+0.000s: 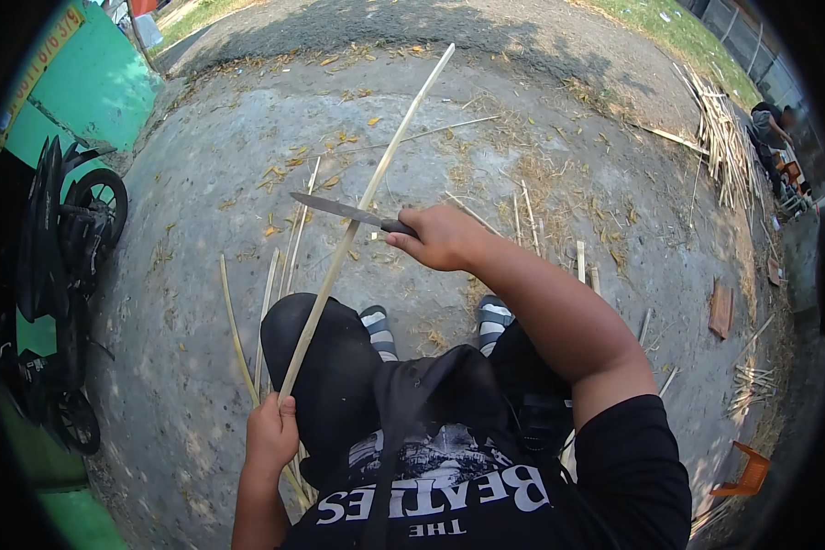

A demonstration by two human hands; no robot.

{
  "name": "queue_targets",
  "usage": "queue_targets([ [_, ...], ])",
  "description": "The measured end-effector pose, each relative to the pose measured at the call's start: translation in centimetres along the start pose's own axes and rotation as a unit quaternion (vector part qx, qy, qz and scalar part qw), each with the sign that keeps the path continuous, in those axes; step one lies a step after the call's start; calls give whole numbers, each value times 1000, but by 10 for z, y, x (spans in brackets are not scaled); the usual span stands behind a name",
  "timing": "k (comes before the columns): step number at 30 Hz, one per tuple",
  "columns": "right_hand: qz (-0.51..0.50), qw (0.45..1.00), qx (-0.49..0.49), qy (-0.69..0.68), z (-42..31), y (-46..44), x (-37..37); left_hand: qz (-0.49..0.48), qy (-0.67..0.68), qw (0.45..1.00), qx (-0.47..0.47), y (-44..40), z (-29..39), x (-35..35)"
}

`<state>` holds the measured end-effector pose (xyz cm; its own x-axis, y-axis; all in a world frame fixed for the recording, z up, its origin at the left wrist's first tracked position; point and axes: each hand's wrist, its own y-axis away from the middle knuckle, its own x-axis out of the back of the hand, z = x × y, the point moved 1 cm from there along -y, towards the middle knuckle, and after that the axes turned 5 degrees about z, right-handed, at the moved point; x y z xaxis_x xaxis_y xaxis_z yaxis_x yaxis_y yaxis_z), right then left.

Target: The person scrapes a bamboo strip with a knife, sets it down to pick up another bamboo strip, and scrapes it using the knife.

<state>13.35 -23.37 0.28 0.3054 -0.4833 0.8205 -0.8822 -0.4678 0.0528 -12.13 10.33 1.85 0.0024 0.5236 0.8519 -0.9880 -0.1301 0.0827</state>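
A long pale strip of bamboo or wood (325, 291) runs diagonally from the lower left up to the top centre, passing over my knee. My left hand (272, 431) is wrapped round its lower end. In my right hand (436, 237) is the dark handle of a knife (333, 206), its blade pointing left. The blade crosses the strip near its middle; whether it touches or lies just above cannot be made out. Beneath, on the ground to the left of my knee, lie more thin strips (234, 316).
A motorcycle (69, 229) stands at the left by a green wall (101, 82). At the right are a heap of pale strips (724, 137), a brown block (721, 308) and an orange plastic object (744, 469). Another person (772, 128) is at the far right edge.
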Motion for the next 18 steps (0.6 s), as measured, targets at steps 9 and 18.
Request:
queue_targets([
  [9,-2,999,15,-45,16,-2,5,26,-49,998,-17,1,6,-4],
  [18,-54,997,54,-31,-9,8,-5,37,-132,990,-22,1,8,1],
])
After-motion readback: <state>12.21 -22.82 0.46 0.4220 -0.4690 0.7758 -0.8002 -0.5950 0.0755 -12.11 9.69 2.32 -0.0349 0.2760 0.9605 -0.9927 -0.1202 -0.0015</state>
